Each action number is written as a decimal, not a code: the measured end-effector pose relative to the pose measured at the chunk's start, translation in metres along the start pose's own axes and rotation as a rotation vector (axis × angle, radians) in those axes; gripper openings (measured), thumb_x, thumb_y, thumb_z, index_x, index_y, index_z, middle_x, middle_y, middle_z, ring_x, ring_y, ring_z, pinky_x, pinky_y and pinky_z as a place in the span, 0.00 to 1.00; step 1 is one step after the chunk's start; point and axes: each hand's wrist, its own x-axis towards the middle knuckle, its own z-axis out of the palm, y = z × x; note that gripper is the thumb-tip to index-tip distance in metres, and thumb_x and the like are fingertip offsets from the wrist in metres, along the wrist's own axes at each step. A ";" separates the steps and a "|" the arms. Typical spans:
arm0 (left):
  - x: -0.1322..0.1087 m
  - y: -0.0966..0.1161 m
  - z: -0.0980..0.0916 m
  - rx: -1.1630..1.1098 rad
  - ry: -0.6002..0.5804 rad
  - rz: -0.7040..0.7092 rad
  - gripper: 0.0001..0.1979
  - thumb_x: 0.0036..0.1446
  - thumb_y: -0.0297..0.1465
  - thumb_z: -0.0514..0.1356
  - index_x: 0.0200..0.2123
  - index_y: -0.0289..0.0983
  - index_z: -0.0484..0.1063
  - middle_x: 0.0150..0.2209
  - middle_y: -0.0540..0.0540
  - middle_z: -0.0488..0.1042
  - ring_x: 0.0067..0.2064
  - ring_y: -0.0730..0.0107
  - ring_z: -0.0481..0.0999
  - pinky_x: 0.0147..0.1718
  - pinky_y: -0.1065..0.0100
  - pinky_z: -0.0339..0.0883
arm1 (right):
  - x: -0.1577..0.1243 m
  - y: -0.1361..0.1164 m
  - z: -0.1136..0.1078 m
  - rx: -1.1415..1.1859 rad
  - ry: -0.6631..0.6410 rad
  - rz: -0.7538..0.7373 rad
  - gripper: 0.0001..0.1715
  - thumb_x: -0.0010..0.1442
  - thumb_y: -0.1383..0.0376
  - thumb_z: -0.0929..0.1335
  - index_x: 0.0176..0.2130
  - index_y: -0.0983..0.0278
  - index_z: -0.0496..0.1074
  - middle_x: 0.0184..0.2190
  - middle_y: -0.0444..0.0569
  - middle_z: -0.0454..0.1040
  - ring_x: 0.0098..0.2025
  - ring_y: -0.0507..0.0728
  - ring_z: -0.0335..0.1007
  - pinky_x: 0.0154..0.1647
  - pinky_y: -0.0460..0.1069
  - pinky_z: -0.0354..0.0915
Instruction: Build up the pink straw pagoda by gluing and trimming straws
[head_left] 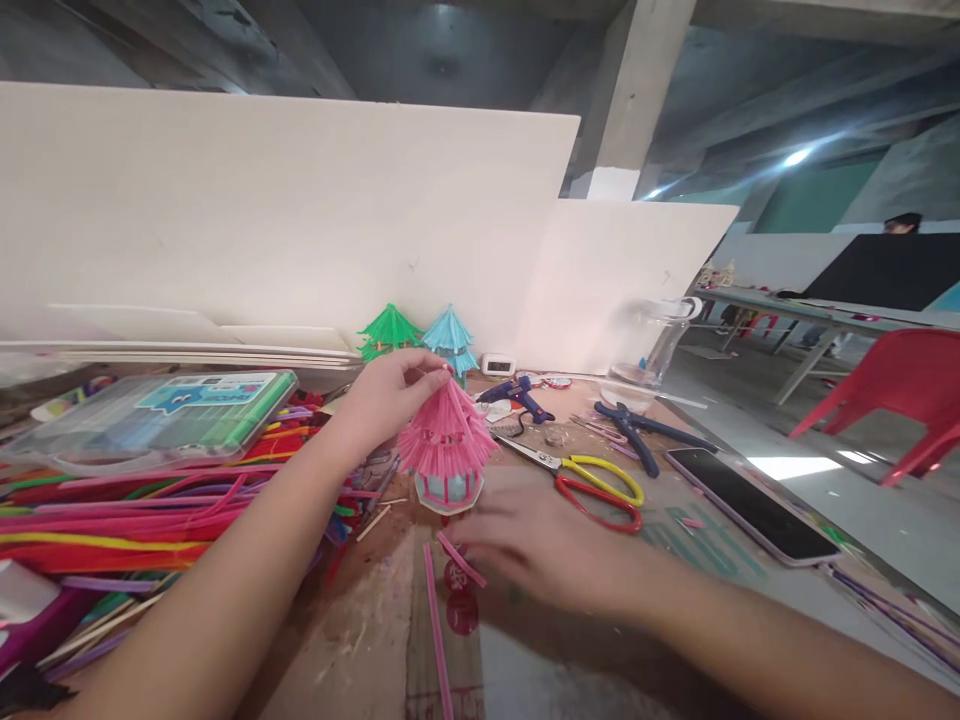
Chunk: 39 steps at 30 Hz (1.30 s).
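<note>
My left hand [399,395] pinches the pointed top of a pink pagoda model [448,440] with fuzzy two-tier roofs and a pale octagonal base. It stands upright, its base at the table surface. My right hand [525,545], smeared by motion, is low over the table just right of the base; whether its fingers grip anything cannot be made out. By its fingertips lies a short pink pipe cleaner piece [462,560], and left of that a longer pink pipe cleaner [438,630]. Behind the model stand a green pagoda [391,330] and a light blue pagoda [450,338].
Yellow-and-red-handled scissors [600,482], pliers [636,440], a glue gun [525,398] and a phone [754,500] lie right. Colourful pipe cleaners [127,510] and a marker case [157,415] fill the left. A clear jug [651,345] and white boards [285,220] stand behind.
</note>
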 end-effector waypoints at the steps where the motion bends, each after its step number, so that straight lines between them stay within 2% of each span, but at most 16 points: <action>1: 0.000 0.000 0.000 0.003 0.000 -0.006 0.14 0.56 0.40 0.55 0.36 0.38 0.75 0.37 0.48 0.77 0.39 0.65 0.74 0.39 0.67 0.64 | 0.002 -0.007 0.011 -0.057 -0.042 -0.090 0.16 0.64 0.70 0.59 0.49 0.61 0.69 0.36 0.48 0.74 0.37 0.52 0.67 0.37 0.46 0.60; 4: -0.001 0.002 0.000 0.005 0.001 -0.020 0.14 0.56 0.40 0.55 0.37 0.38 0.75 0.37 0.48 0.77 0.39 0.65 0.74 0.39 0.67 0.64 | 0.004 -0.015 0.037 -0.168 -0.105 -0.258 0.16 0.65 0.68 0.59 0.51 0.60 0.67 0.37 0.47 0.73 0.38 0.53 0.65 0.40 0.48 0.59; 7: -0.001 0.004 0.000 0.010 -0.004 -0.013 0.14 0.56 0.40 0.55 0.36 0.38 0.75 0.38 0.48 0.77 0.39 0.65 0.74 0.40 0.67 0.64 | 0.005 -0.012 0.048 -0.228 -0.087 -0.307 0.11 0.65 0.67 0.60 0.41 0.63 0.71 0.34 0.46 0.73 0.35 0.54 0.64 0.38 0.48 0.59; 10: -0.001 0.003 -0.001 0.011 -0.012 -0.004 0.15 0.56 0.41 0.54 0.36 0.38 0.75 0.38 0.47 0.77 0.40 0.64 0.74 0.40 0.67 0.65 | 0.003 -0.009 0.049 -0.228 0.045 -0.290 0.09 0.63 0.70 0.60 0.36 0.65 0.70 0.31 0.47 0.72 0.33 0.54 0.63 0.35 0.49 0.58; 13: 0.001 0.002 -0.001 0.015 -0.012 -0.013 0.16 0.56 0.42 0.54 0.36 0.38 0.74 0.39 0.47 0.77 0.41 0.63 0.74 0.41 0.65 0.65 | -0.001 -0.005 0.045 -0.164 0.234 -0.226 0.10 0.59 0.72 0.60 0.38 0.66 0.68 0.35 0.51 0.73 0.35 0.55 0.65 0.36 0.49 0.60; 16: 0.001 0.001 -0.001 0.009 -0.011 -0.024 0.17 0.55 0.42 0.54 0.37 0.37 0.75 0.39 0.46 0.77 0.41 0.62 0.74 0.41 0.65 0.65 | -0.005 0.006 0.040 -0.145 0.307 -0.145 0.11 0.59 0.73 0.59 0.39 0.66 0.67 0.34 0.52 0.73 0.35 0.55 0.66 0.35 0.49 0.60; 21: -0.001 0.004 -0.001 0.001 -0.013 -0.030 0.17 0.55 0.42 0.54 0.37 0.37 0.75 0.39 0.46 0.78 0.40 0.63 0.74 0.41 0.65 0.65 | -0.007 0.028 0.041 -0.193 0.247 0.027 0.09 0.61 0.70 0.60 0.34 0.65 0.68 0.28 0.50 0.72 0.31 0.56 0.64 0.33 0.50 0.60; 24: -0.002 0.005 -0.001 0.008 -0.012 -0.026 0.17 0.55 0.42 0.54 0.37 0.37 0.75 0.39 0.47 0.78 0.40 0.63 0.74 0.41 0.66 0.65 | -0.006 0.033 0.046 -0.193 0.166 0.146 0.10 0.62 0.69 0.60 0.34 0.64 0.69 0.30 0.50 0.72 0.34 0.56 0.65 0.34 0.49 0.60; 28: 0.000 0.003 -0.001 0.015 0.000 0.006 0.16 0.56 0.41 0.54 0.37 0.37 0.75 0.39 0.47 0.78 0.42 0.63 0.74 0.41 0.67 0.64 | -0.006 0.033 0.051 -0.125 0.180 0.280 0.07 0.62 0.68 0.62 0.38 0.64 0.69 0.36 0.50 0.71 0.37 0.55 0.67 0.35 0.48 0.60; 32: 0.001 0.002 -0.001 0.028 -0.008 0.003 0.16 0.55 0.41 0.54 0.37 0.37 0.75 0.40 0.47 0.78 0.41 0.63 0.74 0.42 0.67 0.64 | -0.005 0.028 0.048 -0.078 0.201 0.282 0.05 0.62 0.66 0.64 0.37 0.63 0.69 0.34 0.49 0.73 0.36 0.56 0.68 0.35 0.49 0.60; 39: 0.000 0.006 -0.003 0.056 0.005 0.004 0.16 0.54 0.42 0.54 0.35 0.38 0.75 0.39 0.47 0.78 0.41 0.63 0.74 0.41 0.67 0.65 | -0.004 0.019 0.045 -0.074 0.174 0.259 0.06 0.62 0.65 0.63 0.35 0.64 0.69 0.31 0.48 0.74 0.33 0.54 0.69 0.32 0.47 0.60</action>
